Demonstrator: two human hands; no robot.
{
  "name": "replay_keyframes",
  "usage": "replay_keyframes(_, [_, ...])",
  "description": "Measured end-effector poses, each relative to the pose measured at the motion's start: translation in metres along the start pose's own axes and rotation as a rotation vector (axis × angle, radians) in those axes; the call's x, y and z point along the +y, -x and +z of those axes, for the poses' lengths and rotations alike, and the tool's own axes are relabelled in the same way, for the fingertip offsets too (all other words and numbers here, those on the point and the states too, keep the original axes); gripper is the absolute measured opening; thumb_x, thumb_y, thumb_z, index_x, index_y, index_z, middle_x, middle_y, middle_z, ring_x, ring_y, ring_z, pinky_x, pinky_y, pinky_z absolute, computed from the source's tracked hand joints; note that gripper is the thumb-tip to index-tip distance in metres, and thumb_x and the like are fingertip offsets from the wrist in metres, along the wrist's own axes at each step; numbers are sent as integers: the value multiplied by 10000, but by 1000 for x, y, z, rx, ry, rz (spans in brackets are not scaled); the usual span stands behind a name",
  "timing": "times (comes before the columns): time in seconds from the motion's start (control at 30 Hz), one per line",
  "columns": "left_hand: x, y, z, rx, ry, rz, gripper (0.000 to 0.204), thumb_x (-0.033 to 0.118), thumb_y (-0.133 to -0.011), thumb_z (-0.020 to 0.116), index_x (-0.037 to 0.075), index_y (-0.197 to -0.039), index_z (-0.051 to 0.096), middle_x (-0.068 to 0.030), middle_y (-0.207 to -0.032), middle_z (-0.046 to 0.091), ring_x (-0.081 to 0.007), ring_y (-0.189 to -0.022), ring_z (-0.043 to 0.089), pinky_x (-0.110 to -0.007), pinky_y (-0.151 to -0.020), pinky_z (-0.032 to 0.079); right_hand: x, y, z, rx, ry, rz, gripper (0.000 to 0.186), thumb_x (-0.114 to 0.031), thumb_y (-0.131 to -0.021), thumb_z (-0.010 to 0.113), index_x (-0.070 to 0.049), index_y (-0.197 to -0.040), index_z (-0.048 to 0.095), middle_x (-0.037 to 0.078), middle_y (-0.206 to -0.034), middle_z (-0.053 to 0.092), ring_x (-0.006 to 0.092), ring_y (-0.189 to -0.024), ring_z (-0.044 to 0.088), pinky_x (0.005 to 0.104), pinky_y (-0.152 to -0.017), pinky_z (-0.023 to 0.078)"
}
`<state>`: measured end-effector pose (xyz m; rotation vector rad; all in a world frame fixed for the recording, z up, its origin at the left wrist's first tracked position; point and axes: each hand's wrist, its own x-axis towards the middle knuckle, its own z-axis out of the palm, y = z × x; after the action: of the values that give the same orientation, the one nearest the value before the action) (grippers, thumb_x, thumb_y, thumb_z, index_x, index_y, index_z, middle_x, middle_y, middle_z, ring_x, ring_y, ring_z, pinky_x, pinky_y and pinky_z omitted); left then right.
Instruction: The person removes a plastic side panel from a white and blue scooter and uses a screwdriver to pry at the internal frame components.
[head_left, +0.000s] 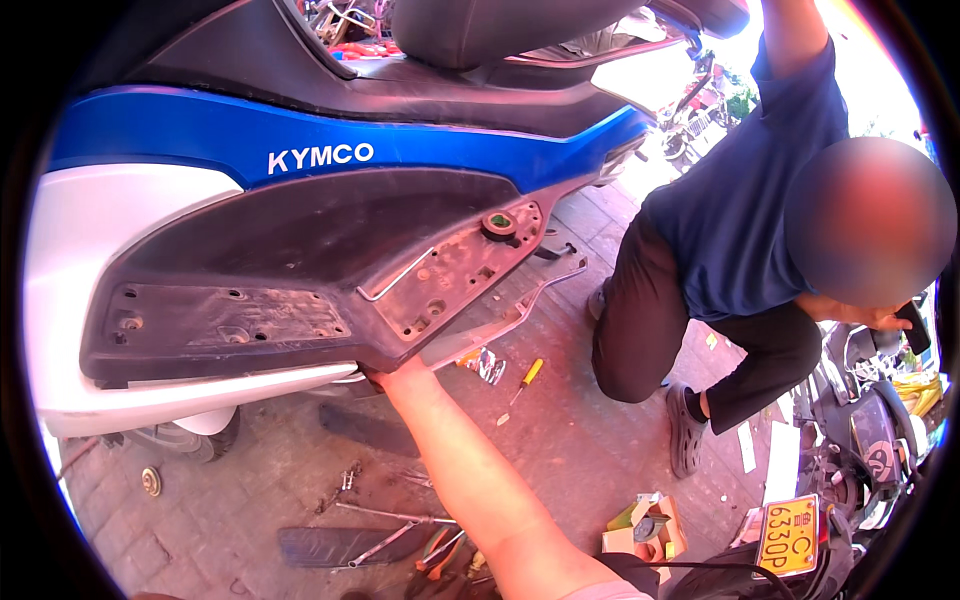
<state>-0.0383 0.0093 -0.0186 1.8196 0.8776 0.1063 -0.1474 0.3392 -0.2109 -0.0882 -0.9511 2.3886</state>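
Observation:
My right hand [398,378] reaches under the lower edge of a blue, white and black scooter [200,135], at the corner of its footboard [290,300]. The side panel covers most of the hand, so its fingers and anything in them are hidden. On the dusty footboard above it lies a thin L-shaped hex key [398,274]. A round black ring-like piece [498,226] with a green middle rests farther along the board. My left hand is out of the picture.
A person [740,220] crouches at the right, one arm raised, a dark object in the other hand. On the paving lie a yellow-handled screwdriver [532,371], a wrench [385,544], pliers [440,552], dark footboard mats [370,430] and an open box [645,525]. Another motorcycle [870,440] stands at right.

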Motion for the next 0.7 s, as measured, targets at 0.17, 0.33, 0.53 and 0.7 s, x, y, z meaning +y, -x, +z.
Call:
replay_keyframes(0.17, [19,5,5,59,-37,-51,374,401,-935,647,32,-993,666,-194,-877,718,-392,-861,722,-508,-759,569,-28,26,38,274,-593,48,553,-497,-1079,352,-165,-1502,481,129,-1498,544,365,-1377,517,567,-1164,408])
replay_keyframes(0.33, [28,-2,8,77,-57,-49,365,391,-925,664,30,-977,669,-197,-866,719,-395,-847,722,-508,-753,570,-39,45,18,177,980,-312,555,-403,-974,547,-166,-1474,524,88,-1465,588,330,-1362,541,535,-1141,417])
replay_keyframes(0.53, [38,-11,-11,9,-53,-107,414,419,-951,637,9,-975,679,-231,-879,732,-420,-865,725,-530,-766,572,-57,66,27,31,1957,-472,539,-299,-864,709,-115,-1364,626,142,-1349,652,366,-1283,580,513,-1076,448])
replay_keyframes(0.7, [35,-9,-14,58,-97,-44,437,434,-965,622,4,-1006,690,-243,-919,739,-445,-897,719,-554,-800,566,-65,98,18,59,2177,-145,459,-308,-895,680,0,-1235,668,203,-1257,660,398,-1207,589,506,-1061,452])
